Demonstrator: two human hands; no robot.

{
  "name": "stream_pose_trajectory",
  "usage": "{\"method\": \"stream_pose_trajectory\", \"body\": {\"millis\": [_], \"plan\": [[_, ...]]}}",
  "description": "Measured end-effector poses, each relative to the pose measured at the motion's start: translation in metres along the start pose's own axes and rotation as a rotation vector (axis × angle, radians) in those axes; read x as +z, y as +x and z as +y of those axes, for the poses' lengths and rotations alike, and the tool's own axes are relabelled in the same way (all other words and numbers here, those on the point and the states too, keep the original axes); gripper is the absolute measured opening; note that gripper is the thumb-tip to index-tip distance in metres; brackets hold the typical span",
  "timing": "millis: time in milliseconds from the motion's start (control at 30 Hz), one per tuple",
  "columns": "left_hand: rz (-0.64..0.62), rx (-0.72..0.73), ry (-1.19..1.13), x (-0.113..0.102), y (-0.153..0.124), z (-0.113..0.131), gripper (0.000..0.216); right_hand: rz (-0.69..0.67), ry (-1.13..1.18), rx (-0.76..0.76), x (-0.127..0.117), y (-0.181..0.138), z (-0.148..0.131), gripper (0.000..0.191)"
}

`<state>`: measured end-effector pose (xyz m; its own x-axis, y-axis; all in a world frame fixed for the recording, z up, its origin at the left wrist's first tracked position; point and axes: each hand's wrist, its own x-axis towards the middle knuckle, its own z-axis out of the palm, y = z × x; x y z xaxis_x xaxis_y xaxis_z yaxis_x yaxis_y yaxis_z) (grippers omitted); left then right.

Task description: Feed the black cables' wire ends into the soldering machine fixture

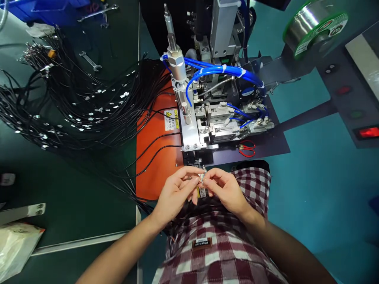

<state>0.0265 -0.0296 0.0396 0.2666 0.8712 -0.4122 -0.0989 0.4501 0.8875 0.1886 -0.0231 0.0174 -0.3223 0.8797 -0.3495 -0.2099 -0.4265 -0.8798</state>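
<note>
My left hand [177,191] and my right hand [223,188] meet just in front of a small metal machine [207,118] with blue air hoses. Both hands pinch the same thin wire end with a small metal terminal [202,177] between their fingertips. A yellow tag [201,192] hangs below the pinch. The wire's far run is hidden under my hands. An orange mat [154,157] lies under the machine's left side, crossed by black wires.
A big heap of black wires with metal terminals [74,106] covers the green bench at left. Wrenches [90,61] lie behind it. Red-handled snips [247,149] sit right of the machine. A solder spool [314,23] and a lit red switch [367,132] are at right.
</note>
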Motion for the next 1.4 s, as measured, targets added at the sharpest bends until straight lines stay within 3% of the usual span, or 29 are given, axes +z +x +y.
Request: {"method": "stream_pose_trajectory", "body": {"millis": [267, 500, 667, 900, 1100, 1400], "plan": [[0.158, 0.125, 0.237, 0.001, -0.006, -0.008, 0.012, 0.125, -0.206, -0.125, -0.005, -0.003, 0.001, 0.019], [0.160, 0.024, 0.085, 0.000, -0.004, -0.004, 0.020, 0.068, -0.182, -0.071, -0.006, 0.001, 0.005, 0.018], [0.111, 0.010, 0.008, 0.001, -0.002, -0.003, 0.026, 0.027, -0.028, -0.010, 0.000, 0.003, 0.007, 0.019], [0.112, -0.002, -0.071, 0.000, -0.002, -0.007, 0.026, 0.100, -0.196, -0.091, 0.013, 0.001, 0.004, 0.015], [0.260, 0.017, -0.131, 0.008, 0.000, -0.008, 0.021, 0.123, -0.348, -0.214, 0.015, -0.001, 0.004, 0.015], [0.194, -0.119, -0.251, -0.002, 0.006, -0.007, 0.028, 0.116, -0.238, -0.115, 0.022, 0.000, 0.012, 0.016]]}}
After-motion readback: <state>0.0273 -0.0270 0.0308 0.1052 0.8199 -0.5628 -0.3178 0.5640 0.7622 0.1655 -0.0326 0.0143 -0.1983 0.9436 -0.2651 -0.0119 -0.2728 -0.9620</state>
